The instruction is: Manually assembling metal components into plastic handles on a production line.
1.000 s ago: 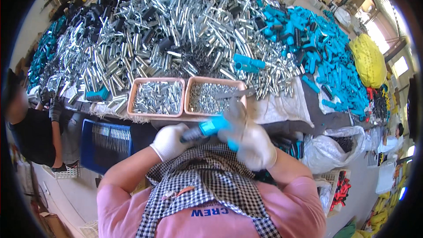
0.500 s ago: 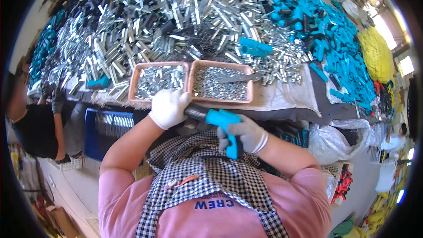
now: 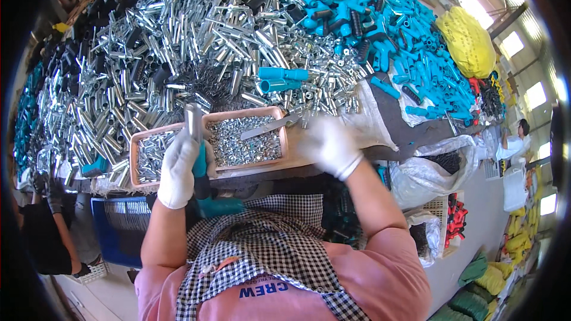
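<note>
My left hand (image 3: 180, 166), in a white glove, is closed round a teal pistol-shaped tool (image 3: 201, 160). A silver metal tube (image 3: 193, 122) points up from that grip, and a dark section and more teal show below, near my apron. My right hand (image 3: 333, 145), also gloved in white, is over the table edge just right of the trays. Motion smears its fingers, so what it holds, if anything, is unclear. Close beyond it lies a heap of small silver fittings (image 3: 333, 95). Two pink trays (image 3: 284, 142) of tiny metal parts stand before me, with a flat metal strip (image 3: 267, 128) across the right one.
Silver tubes (image 3: 119, 107) are piled at the left and back, teal pistol-shaped bodies (image 3: 410, 59) at the right. Two teal pieces (image 3: 282, 77) lie behind the trays. A white sack (image 3: 428, 175) stands at right, a blue crate (image 3: 119, 226) at left. A co-worker's arm (image 3: 62, 235) shows far left.
The teal tool has passed from my right hand to my left and now stands with a silver tube upward. My right hand has moved right and forward to the fittings. The view has shifted.
</note>
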### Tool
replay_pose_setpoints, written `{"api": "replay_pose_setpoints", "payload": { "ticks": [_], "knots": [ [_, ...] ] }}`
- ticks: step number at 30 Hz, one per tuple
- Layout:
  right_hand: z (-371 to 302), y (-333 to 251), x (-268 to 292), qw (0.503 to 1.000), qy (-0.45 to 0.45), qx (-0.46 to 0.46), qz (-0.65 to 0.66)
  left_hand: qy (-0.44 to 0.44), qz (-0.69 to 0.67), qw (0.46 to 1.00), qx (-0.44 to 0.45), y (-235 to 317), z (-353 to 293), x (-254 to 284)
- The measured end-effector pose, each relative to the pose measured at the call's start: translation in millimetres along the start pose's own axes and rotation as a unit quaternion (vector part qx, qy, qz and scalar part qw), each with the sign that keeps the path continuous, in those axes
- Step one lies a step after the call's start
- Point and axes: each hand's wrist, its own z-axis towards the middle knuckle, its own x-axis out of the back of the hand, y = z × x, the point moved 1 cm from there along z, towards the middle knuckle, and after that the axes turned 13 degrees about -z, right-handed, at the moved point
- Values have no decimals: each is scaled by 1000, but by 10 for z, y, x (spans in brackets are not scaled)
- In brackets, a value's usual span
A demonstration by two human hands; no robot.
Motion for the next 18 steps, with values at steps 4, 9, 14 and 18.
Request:
{"api": "replay_pose_setpoints", "payload": {
  "ticks": [4, 9, 14, 18],
  "knots": [
    [241, 1553, -266, 968, 82, -185, -151, -84, 262, 952, 136, 126, -65, -58],
    [401, 2010, -417, 978, -18, -200, -65, -213, 333, 910, 123, -10, -147, -126],
    [248, 2152, -609, 976, 51, -207, 45, -239, 346, 902, 95, -126, -263, 3],
    [47, 1276, -295, 915, 184, -193, 303, -248, 384, 887, 66, -163, -399, 151]
  ]
}}
